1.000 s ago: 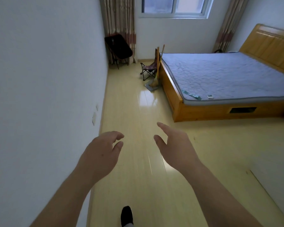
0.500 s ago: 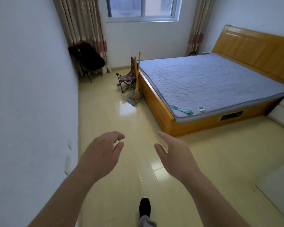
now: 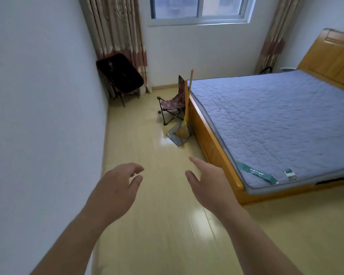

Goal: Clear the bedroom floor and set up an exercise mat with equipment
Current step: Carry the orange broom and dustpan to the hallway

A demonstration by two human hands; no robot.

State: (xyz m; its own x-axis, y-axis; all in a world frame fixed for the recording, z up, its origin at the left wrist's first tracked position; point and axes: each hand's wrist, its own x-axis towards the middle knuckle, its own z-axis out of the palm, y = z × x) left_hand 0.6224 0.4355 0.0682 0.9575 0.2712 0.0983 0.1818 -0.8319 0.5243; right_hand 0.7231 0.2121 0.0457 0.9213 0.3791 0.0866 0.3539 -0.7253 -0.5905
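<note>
Both my hands reach out in front of me over the pale wooden floor (image 3: 147, 225), and neither holds anything. My left hand (image 3: 115, 191) has loosely curled fingers. My right hand (image 3: 209, 185) has its fingers spread and relaxed. Ahead, a small folding camp chair (image 3: 172, 105) stands by the corner of the bed. A broom (image 3: 187, 108) with a wooden handle leans against the bed frame, its head resting in a grey dustpan (image 3: 176, 137). A black folding chair (image 3: 120, 76) leans in the far left corner. No exercise mat is in view.
A wooden bed (image 3: 213, 135) with a grey-blue mattress (image 3: 276, 120) fills the right side. A white wall (image 3: 38, 116) runs close along my left. A window (image 3: 199, 8) with curtains on both sides is on the far wall.
I have walked further into the room, so the chairs, broom and bed look nearer. My foot has dropped out of view. Both hands keep the same empty pose.
</note>
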